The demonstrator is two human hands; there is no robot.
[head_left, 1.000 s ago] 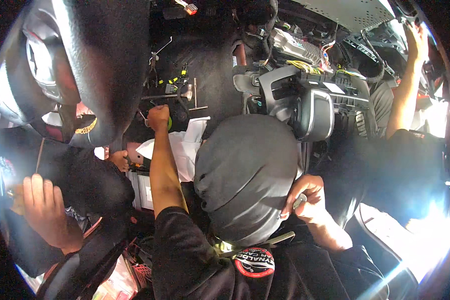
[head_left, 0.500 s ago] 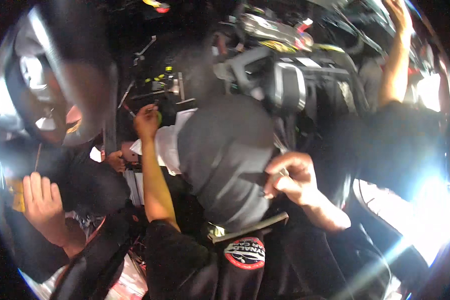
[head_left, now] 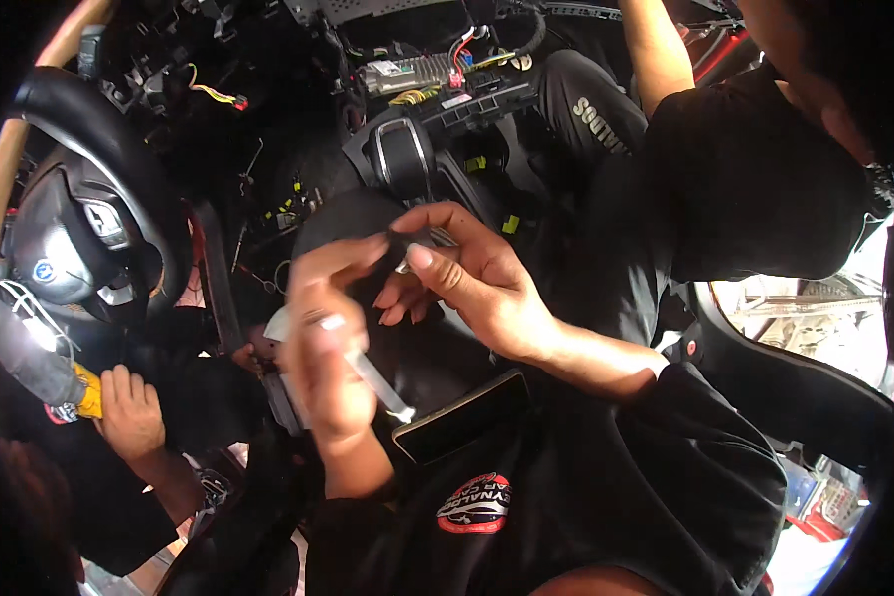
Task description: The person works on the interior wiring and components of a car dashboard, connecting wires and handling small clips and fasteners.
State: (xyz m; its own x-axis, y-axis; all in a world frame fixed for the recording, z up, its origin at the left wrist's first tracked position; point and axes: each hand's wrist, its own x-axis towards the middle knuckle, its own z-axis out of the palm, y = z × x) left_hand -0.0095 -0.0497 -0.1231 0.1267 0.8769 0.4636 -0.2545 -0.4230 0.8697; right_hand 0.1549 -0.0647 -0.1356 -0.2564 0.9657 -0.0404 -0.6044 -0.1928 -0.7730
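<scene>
My left hand (head_left: pixel 333 348), partly smeared by motion, is closed around a slim silver metal tool (head_left: pixel 379 385) whose pale end sticks out below the fingers. Its fingertips reach toward my right hand (head_left: pixel 482 283), which is nearly touching them above my lap. Between the thumb and index finger of the right hand is a small silver piece (head_left: pixel 402 266), its kind too small to make out. A dark bit shows at the fingertips. On my lap, just below the hands, lies a phone (head_left: pixel 462 417) with a dark screen.
A steering wheel (head_left: pixel 159 179) stands at the left, and a gear shifter (head_left: pixel 402 159) ahead. Beyond it are a finned metal box (head_left: pixel 412 74) and loose wiring (head_left: pixel 219 96). A person at left holds a yellow and grey object (head_left: pixel 87 392); another person's arm (head_left: pixel 656 55) is raised at right.
My left hand has come back from the area below the dashboard to meet my right hand above my lap. The view has shifted, bringing more of the steering wheel into sight.
</scene>
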